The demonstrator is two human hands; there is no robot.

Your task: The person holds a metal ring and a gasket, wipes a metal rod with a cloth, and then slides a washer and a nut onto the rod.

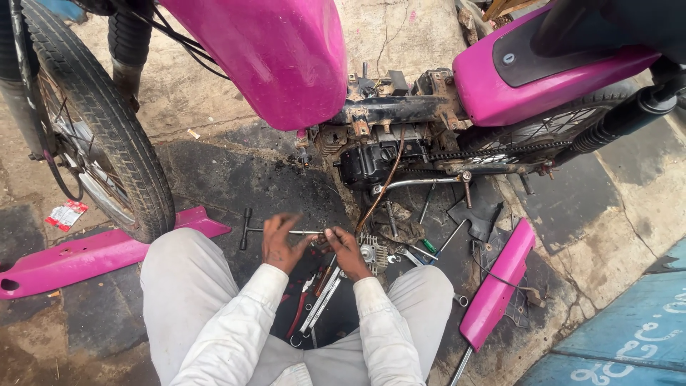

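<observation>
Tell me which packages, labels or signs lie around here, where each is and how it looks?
Wrapper: on the ground at far left, beside the front tyre; small, flat, crumpled, red and white.
Painted board: bottom right corner; blue surface with white curly markings.
No screens in view.

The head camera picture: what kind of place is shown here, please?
Probably an outdoor, roadside motorcycle repair spot. A partly dismantled pink motorcycle stands on cracked, oil-stained concrete ground. Loose metal wrenches and a removed pink side panel lie around the person's hands, left and right.
</observation>
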